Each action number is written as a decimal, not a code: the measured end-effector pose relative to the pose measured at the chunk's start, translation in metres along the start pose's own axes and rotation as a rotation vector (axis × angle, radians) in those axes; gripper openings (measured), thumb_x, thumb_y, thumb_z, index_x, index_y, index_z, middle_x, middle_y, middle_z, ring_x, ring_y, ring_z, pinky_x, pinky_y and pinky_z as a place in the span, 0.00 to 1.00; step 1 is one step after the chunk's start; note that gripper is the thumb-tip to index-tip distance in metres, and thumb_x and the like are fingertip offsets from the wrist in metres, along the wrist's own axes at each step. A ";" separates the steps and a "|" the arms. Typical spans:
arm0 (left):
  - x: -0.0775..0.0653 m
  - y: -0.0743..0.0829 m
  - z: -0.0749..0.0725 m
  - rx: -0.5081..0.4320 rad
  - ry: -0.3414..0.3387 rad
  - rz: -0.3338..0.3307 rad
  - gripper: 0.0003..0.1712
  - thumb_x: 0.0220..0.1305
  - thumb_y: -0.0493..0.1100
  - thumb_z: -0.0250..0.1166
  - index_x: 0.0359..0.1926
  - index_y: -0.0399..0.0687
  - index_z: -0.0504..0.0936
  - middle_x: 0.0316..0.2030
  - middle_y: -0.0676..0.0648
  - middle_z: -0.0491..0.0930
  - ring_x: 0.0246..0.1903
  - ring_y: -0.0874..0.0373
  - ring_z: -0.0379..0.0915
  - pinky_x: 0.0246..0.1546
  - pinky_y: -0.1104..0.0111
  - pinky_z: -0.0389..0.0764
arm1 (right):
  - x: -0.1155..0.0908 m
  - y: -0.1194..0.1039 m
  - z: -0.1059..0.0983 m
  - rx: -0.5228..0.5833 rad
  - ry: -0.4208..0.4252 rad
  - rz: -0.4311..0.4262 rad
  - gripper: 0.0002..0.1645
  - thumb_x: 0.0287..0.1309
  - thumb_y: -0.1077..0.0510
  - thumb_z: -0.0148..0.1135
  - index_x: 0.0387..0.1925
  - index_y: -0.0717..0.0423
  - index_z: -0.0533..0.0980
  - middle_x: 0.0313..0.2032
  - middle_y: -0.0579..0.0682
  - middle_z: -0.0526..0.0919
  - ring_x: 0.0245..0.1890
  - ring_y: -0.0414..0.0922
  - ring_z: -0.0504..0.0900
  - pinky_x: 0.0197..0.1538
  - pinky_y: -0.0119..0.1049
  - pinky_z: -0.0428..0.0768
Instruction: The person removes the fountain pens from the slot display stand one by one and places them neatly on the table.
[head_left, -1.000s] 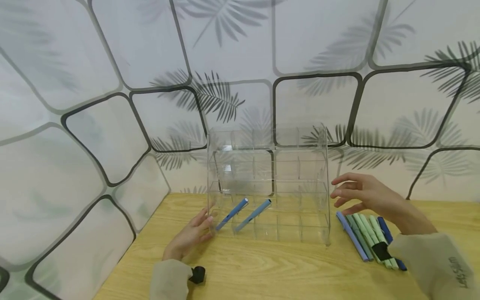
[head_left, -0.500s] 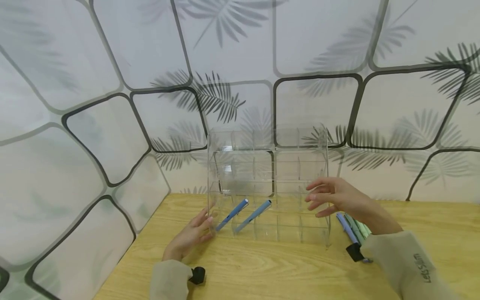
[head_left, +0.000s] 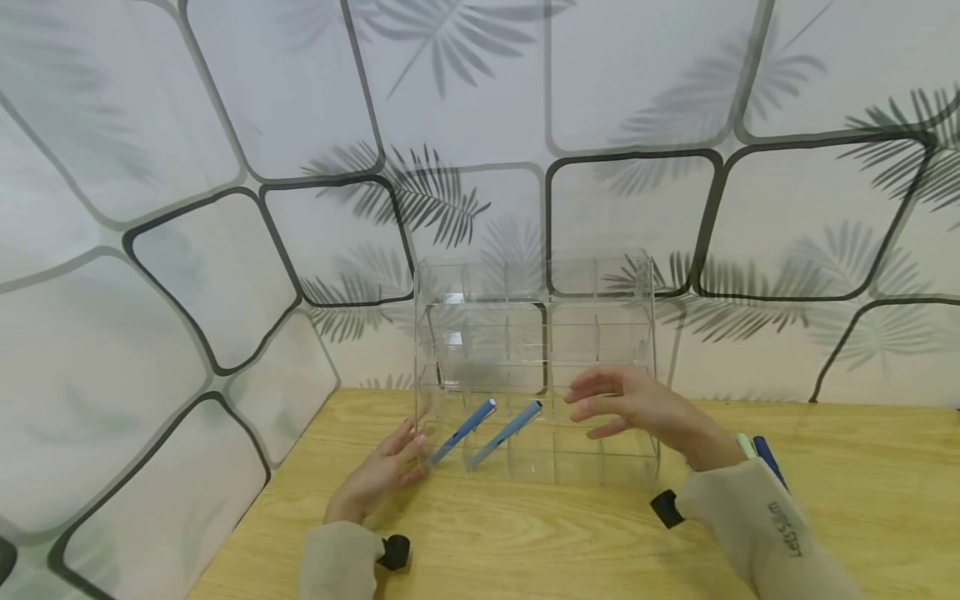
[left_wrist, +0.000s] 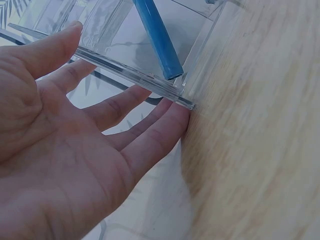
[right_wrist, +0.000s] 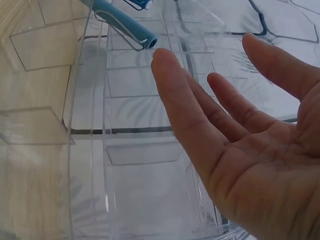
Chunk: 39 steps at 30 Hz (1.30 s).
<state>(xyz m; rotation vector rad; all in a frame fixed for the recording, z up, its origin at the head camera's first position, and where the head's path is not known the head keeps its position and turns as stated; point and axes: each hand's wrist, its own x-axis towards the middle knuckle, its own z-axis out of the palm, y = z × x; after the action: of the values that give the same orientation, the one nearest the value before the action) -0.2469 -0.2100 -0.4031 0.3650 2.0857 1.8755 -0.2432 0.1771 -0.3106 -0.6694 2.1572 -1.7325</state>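
Observation:
A clear plastic rack with rows of small compartments stands upright on the table. In its lowest row, toward the left, a darker blue pen and a lighter blue pen lean to the right. My left hand is at the rack's left side, fingers spread and fingertips right at the lower side panel; the left wrist view shows a blue pen just inside that panel. Before the rack's right half hovers my right hand, fingers loosely bent, nothing held. The right wrist view shows its bare palm.
Right of the rack, a pale green pen and a navy pen show past my right sleeve, which hides the other pens there. A patterned wall covering rises behind the rack and along the left of the wooden table.
My right hand has moved left from above the loose pens to in front of the rack, its arm now covering most of those pens. The left hand and the two racked pens stay put.

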 end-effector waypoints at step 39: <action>0.000 0.001 -0.001 -0.005 0.009 -0.011 0.36 0.82 0.47 0.48 0.82 0.55 0.43 0.77 0.30 0.43 0.75 0.31 0.42 0.71 0.43 0.59 | 0.030 0.021 0.049 0.047 -0.105 -0.009 0.20 0.69 0.68 0.60 0.58 0.76 0.70 0.57 0.66 0.73 0.51 0.58 0.82 0.51 0.50 0.86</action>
<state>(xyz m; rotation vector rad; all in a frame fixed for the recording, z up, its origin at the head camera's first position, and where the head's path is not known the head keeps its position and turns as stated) -0.2471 -0.2107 -0.4023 0.3443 2.0843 1.8788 -0.2476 0.1245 -0.3407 -0.7421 2.0406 -1.7070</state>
